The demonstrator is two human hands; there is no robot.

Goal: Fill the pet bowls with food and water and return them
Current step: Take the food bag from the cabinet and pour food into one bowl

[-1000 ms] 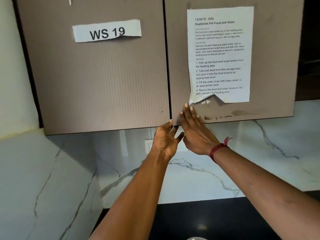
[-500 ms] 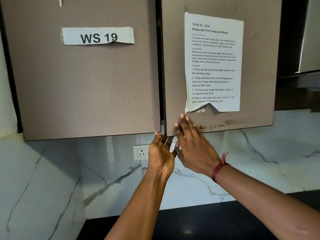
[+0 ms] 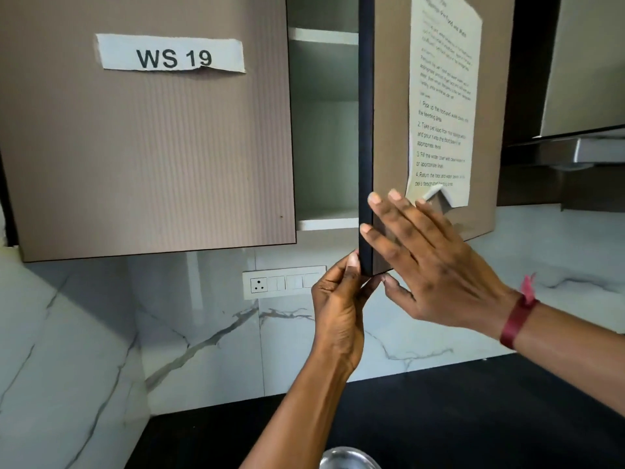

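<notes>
Metal bowl (image 3: 350,460) sits well below the fingers; left hand (image 3: 338,309) pinches the cabinet door (image 3: 389,96) corner, right hand (image 3: 436,265) presses straight fingers (image 3: 392,211) on its front.

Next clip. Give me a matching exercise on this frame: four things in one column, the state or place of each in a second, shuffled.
Things:
1. left door
2. right door
3. left hand
4. right hand

States or places:
A. swung partly open, shelves showing behind it
B. fingers straight, lying on the front of the open door
C. closed, with the WS 19 label on it
D. pinching the bottom corner of the open door

Pairs: 1-C, 2-A, 3-D, 4-B
</notes>
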